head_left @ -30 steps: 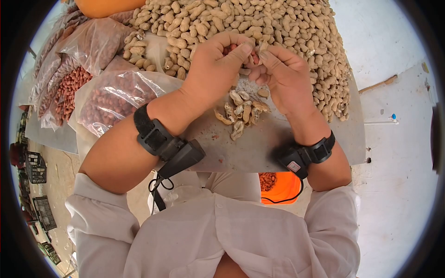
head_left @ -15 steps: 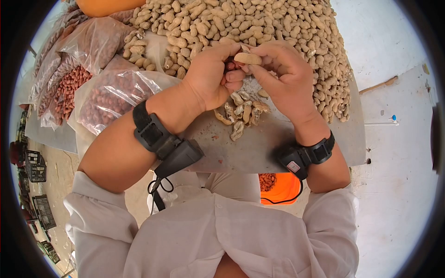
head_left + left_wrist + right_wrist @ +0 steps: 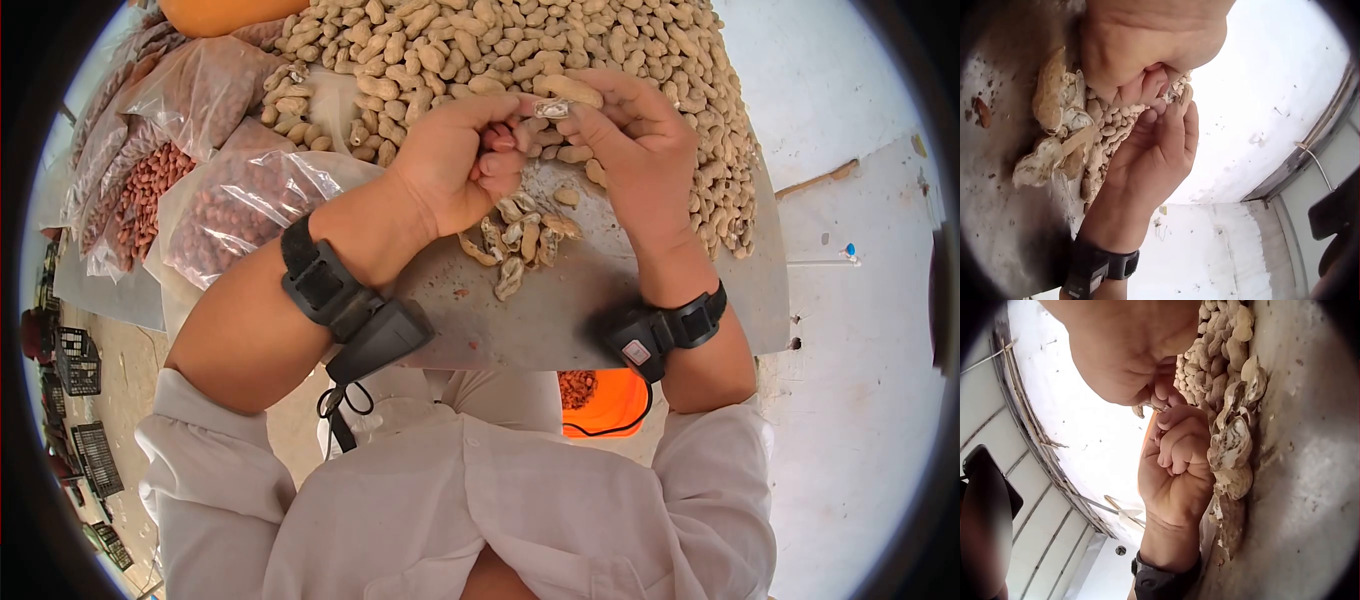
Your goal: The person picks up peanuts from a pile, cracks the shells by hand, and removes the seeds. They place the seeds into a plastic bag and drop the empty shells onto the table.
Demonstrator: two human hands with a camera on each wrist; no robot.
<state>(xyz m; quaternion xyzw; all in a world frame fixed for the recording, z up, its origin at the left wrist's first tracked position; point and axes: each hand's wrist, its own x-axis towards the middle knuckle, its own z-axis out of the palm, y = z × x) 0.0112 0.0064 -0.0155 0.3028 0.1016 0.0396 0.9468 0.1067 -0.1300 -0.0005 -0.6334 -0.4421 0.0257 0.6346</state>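
In the head view, my left hand has its fingers curled round red peanut kernels. Its thumb and forefinger reach to an opened peanut shell, pale inside, between both hands' fingertips. My right hand pinches the shell from the other side; a tan, rounded shell piece lies against its forefinger. The left wrist view shows the right hand's fingertips round a shell. In the right wrist view, the left fingers are folded into the palm. Broken shells lie on the table below the hands.
A large heap of unshelled peanuts covers the far part of the table. Plastic bags of red kernels lie at the left. An orange bucket with reddish contents stands below the near edge.
The peanut between the hands has been split, and its pale inside now shows. The right hand has moved slightly right and away; the left fingers have closed further round the kernels.
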